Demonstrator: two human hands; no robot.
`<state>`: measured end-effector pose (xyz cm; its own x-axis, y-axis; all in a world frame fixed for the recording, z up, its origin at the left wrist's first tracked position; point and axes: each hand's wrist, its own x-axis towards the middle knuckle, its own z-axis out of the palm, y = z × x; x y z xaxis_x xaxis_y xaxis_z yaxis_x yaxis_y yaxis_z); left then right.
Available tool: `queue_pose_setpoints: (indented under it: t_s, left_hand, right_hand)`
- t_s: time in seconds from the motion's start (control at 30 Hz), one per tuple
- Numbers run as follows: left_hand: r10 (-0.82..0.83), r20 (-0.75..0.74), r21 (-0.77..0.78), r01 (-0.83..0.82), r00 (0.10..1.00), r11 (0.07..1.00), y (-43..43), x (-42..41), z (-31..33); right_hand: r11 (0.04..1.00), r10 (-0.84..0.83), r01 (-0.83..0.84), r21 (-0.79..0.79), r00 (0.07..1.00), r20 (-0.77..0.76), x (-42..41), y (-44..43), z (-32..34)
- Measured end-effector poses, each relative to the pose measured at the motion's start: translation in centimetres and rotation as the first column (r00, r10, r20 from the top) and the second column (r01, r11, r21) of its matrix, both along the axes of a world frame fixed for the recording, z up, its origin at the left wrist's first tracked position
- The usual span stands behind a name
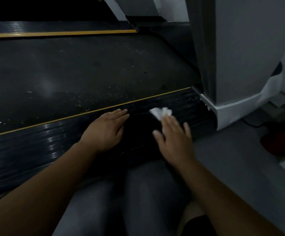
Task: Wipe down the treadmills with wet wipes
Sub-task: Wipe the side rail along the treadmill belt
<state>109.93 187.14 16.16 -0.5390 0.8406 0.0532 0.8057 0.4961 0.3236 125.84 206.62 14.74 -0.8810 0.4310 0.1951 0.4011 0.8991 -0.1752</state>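
Note:
A treadmill lies across the view with a dark, dusty belt [87,74] and a black ribbed side rail [36,150] edged by a yellow stripe. My left hand [106,130] rests flat on that rail, fingers straight. My right hand [174,137] lies flat to its right, fingertips pressing a crumpled white wet wipe [160,113] onto the rail. Most of the wipe sticks out beyond the fingertips.
The treadmill's grey-white upright and base cover [232,106] stand at the right end of the rail. The far side rail with its yellow stripe [61,33] runs along the top. Grey floor [232,167] lies at right. My grey-trousered legs [121,201] are below.

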Motion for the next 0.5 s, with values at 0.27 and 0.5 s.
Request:
queue_pose_setpoints:
  t_s: [0.27, 0.5]
  left_hand:
    - [0.001, 0.017, 0.027, -0.001, 1.000, 1.000, 0.0, 0.3, 0.4]
    - [0.000, 0.015, 0.021, -0.001, 1.000, 1.000, -0.1, 0.1, 0.2]
  right_hand:
    - [0.993, 0.117, -0.119, 0.022, 0.992, 0.043, -0.2, -1.4, 0.0]
    - [0.995, 0.095, -0.091, -0.039, 0.992, 0.087, -2.2, -3.2, 1.1]
